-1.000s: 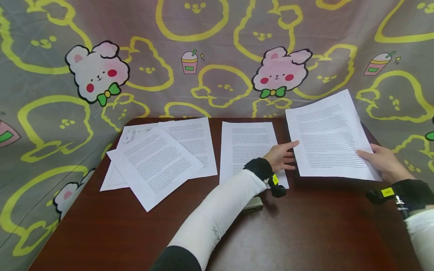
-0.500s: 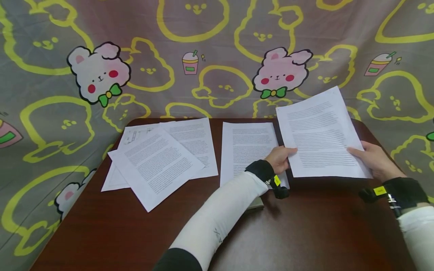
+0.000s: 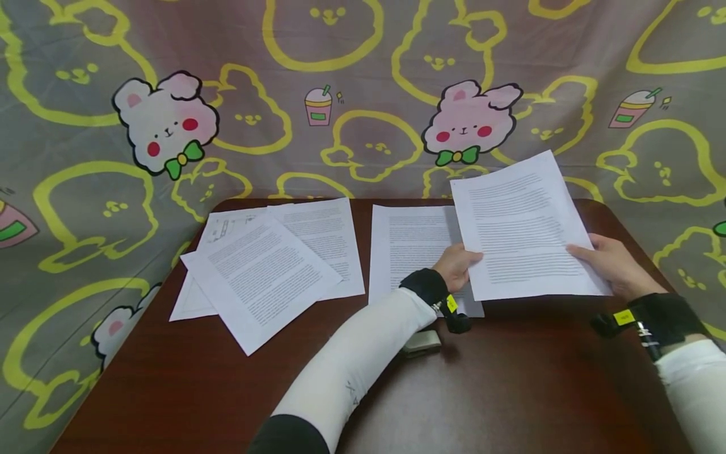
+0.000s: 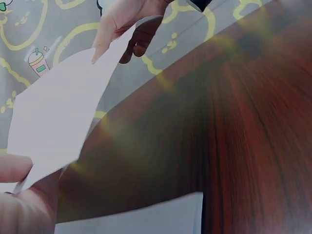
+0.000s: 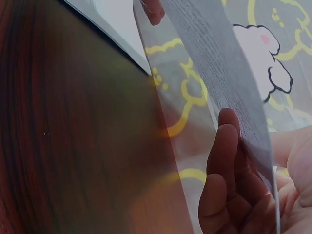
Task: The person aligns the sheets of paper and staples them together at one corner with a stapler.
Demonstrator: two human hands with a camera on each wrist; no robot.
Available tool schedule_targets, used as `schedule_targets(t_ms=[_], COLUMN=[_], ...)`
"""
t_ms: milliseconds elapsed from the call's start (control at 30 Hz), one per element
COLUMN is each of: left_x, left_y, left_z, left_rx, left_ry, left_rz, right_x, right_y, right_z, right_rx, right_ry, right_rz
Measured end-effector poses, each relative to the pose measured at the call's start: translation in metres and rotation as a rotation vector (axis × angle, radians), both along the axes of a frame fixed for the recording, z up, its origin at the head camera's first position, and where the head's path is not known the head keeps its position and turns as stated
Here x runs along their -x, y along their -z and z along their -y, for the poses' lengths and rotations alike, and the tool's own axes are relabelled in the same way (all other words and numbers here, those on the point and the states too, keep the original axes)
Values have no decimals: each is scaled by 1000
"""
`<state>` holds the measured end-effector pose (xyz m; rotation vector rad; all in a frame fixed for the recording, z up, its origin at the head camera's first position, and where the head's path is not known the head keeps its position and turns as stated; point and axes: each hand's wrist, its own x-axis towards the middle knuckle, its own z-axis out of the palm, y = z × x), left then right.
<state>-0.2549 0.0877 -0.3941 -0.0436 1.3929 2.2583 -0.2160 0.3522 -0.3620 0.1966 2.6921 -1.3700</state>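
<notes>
A printed paper sheet point(image 3: 518, 227) is held up above the right side of the table, tilted, its left part overlapping the flat printed papers point(image 3: 414, 236) in the head view. My left hand point(image 3: 455, 266) pinches its left edge, thumb on the printed face. On the opposite edge my right hand point(image 3: 609, 265) grips it, thumb in front and fingers behind. From the left wrist, the raised sheet point(image 4: 56, 112) spans both hands and bends slightly. The right wrist view has the fingers point(image 5: 224, 156) curled behind the sheet point(image 5: 219, 63).
Several overlapping printed sheets point(image 3: 266, 277) lie on the left of the dark wooden table point(image 3: 142, 384). A small pale boxy object point(image 3: 422, 343) sits partly behind the left sleeve point(image 3: 351, 359). A patterned cloth point(image 3: 363, 75) hangs along the table's back edge.
The left fingers, spread earlier at the sheet's left edge, have closed on it. Both hands have carried the sheet left, partly over the flat papers. The sheets on the left stay put.
</notes>
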Motion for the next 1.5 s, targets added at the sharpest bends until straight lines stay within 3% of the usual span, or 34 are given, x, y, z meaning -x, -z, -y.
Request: schedule_targets(t_ms=[267,567,933,1267,1500], left_x=[2,8,13,15,14], left_y=[3,1,4,4,4], left_z=[19,48,80,107,125], left_rx=[146,335,472,528,576], left_ry=[0,3,-1,12,15], left_rz=[-2,-9,-69,-61,-81], right_x=[2,6,17,25,25], right_y=[2,8,15,16,18], right_z=[14,36,67,91,105], right_rx=[-11,-52,-62,-85,-35], right_ry=[-36,-137,-206,-254,-292], right_rz=[11,21,26,14,35])
